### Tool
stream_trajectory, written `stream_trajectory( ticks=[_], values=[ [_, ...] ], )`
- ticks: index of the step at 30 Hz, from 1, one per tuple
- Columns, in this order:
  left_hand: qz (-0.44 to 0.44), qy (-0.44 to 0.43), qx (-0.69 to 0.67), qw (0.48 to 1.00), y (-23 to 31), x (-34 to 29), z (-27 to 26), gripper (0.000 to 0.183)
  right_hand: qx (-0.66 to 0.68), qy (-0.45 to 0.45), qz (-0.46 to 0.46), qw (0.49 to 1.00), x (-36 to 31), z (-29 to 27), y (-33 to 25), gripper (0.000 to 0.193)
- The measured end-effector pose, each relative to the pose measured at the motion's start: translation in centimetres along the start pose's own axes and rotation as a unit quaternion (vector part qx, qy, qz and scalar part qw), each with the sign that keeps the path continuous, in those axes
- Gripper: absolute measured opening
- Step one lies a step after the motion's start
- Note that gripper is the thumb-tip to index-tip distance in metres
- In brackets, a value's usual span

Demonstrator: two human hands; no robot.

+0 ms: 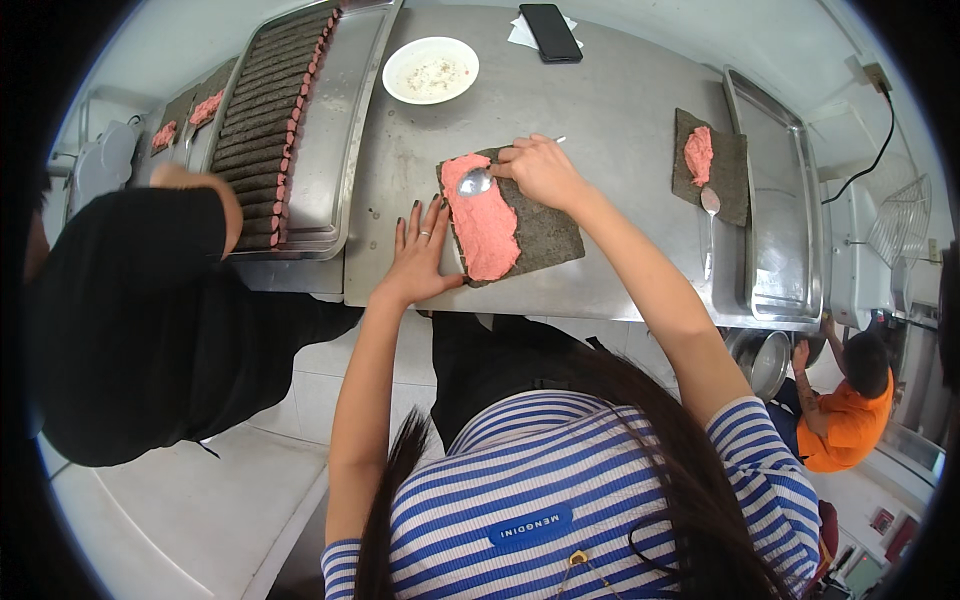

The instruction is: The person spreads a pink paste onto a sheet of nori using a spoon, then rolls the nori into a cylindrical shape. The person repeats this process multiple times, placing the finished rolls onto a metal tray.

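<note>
In front of me a dark green seaweed sheet (pixel 552 236) lies flat on the steel table. Pink paste (pixel 487 238) covers its left part in a broad, uneven band. My right hand (pixel 541 172) is closed around a spoon, and the spoon's bowl (pixel 475 181) rests on the paste near the far end. The tip of its handle shows past my knuckles. My left hand (pixel 416 254) lies with fingers spread on the table, its thumb at the sheet's near left corner.
A tray (pixel 345 150) of seaweed rolls stands at left, beside a person in black (pixel 150 320). Beyond are a white bowl (pixel 430 70) and a phone (pixel 550 33). At right lie another seaweed sheet (pixel 728 165) with paste, a second spoon (pixel 709 235) and a tray (pixel 783 200). A person in orange (pixel 850 425) is farther right.
</note>
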State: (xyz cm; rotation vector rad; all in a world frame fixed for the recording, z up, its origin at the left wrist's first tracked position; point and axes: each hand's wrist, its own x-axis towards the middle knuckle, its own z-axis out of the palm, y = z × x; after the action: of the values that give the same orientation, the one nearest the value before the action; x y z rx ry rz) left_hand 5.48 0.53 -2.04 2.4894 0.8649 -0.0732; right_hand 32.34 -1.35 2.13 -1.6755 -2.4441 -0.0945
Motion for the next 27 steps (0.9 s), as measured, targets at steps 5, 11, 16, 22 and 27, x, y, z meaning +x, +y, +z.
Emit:
stream_trajectory(
  ticks=[5, 11, 16, 22, 27],
  values=[
    [0.0, -0.004, 0.0, 1.0, 0.1, 0.0, -0.2, 0.113, -0.019, -0.025, 0.012, 0.999, 2.2, 0.0, 0.6, 0.021],
    [-0.001, -0.006, -0.008, 1.0, 0.2, 0.0, -0.3, 0.113, -0.034, -0.017, 0.053, 0.998, 3.7, -0.4, 0.5, 0.015],
    [-0.003, -0.006, -0.005, 1.0, 0.3, -0.1, -0.2, 0.112, -0.023, -0.041, 0.169, 0.985, 2.7, -0.3, -3.4, 0.02],
    [-0.001, -0.009, 0.006, 1.0, 0.1, 0.0, -0.1, 0.113, 0.023, -0.036, 0.142, 0.989, 2.6, 0.5, -5.6, 0.016],
    [-0.006, -0.022, 0.016, 1.0, 0.1, -0.1, -0.2, 0.113, -0.046, 0.0, 0.1, 0.994, 2.7, -0.9, -3.9, 0.012]
  ],
)
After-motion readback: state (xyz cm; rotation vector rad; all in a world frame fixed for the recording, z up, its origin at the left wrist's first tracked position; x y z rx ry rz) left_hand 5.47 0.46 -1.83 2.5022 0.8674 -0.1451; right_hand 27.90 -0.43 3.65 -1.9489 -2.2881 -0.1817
